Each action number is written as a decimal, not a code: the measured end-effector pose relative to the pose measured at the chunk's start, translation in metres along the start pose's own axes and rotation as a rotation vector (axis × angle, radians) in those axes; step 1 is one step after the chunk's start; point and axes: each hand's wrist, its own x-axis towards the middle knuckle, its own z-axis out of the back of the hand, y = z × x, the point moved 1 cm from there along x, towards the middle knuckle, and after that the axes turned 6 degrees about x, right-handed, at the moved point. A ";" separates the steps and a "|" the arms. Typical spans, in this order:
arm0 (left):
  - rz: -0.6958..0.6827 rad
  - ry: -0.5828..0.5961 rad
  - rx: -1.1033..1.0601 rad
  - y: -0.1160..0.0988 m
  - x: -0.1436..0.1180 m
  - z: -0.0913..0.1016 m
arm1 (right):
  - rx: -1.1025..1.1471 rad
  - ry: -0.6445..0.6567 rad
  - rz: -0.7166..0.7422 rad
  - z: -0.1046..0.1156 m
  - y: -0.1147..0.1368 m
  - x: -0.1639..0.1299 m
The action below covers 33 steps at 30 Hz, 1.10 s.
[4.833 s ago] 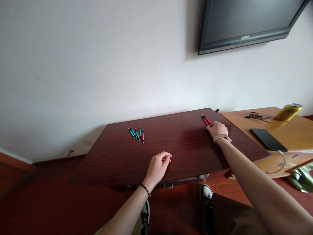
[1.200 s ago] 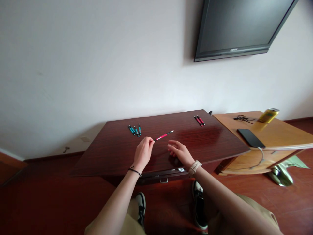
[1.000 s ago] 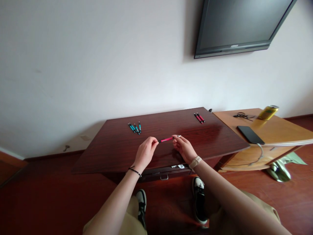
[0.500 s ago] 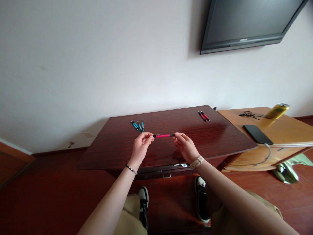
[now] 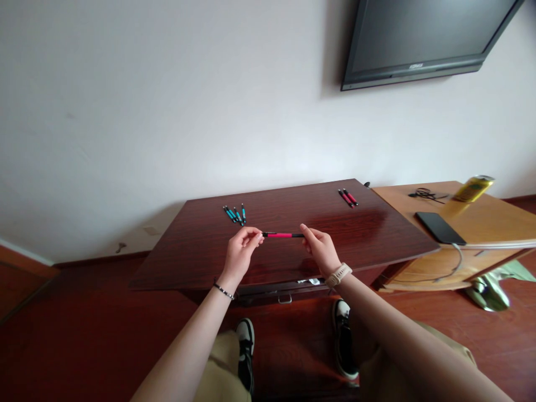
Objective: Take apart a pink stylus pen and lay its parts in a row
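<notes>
television cropped at top, pink pen hidden at ends by hands

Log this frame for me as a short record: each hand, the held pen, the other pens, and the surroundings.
Left hand: fingers pinching one black end of the pink pen
Right hand: fingers at the pen's other black end
Held pen: roughly level, crosswise between the hands
Dark table: teal pens clustered on the left; two red pens side by side, far right
Wooden cabinet: phone, black cable, yellow can on top
Wall: television, upper right
</notes>
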 end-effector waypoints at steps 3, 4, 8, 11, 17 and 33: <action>0.013 -0.004 -0.001 -0.001 0.001 -0.002 | -0.008 0.013 0.040 0.003 0.001 0.003; 0.017 -0.005 -0.003 -0.001 0.001 -0.003 | -0.005 0.012 0.048 0.004 0.000 0.004; 0.029 0.001 -0.008 -0.001 0.002 -0.006 | 0.022 0.006 0.072 0.008 -0.002 0.009; 0.030 0.003 -0.010 0.000 0.003 -0.008 | 0.041 0.013 0.066 0.009 -0.003 0.011; 0.037 0.010 0.003 0.003 0.004 -0.005 | 0.062 0.061 0.069 0.012 -0.002 0.011; 0.081 -0.061 -0.062 0.005 0.007 -0.005 | 0.253 0.098 0.004 0.000 0.001 0.007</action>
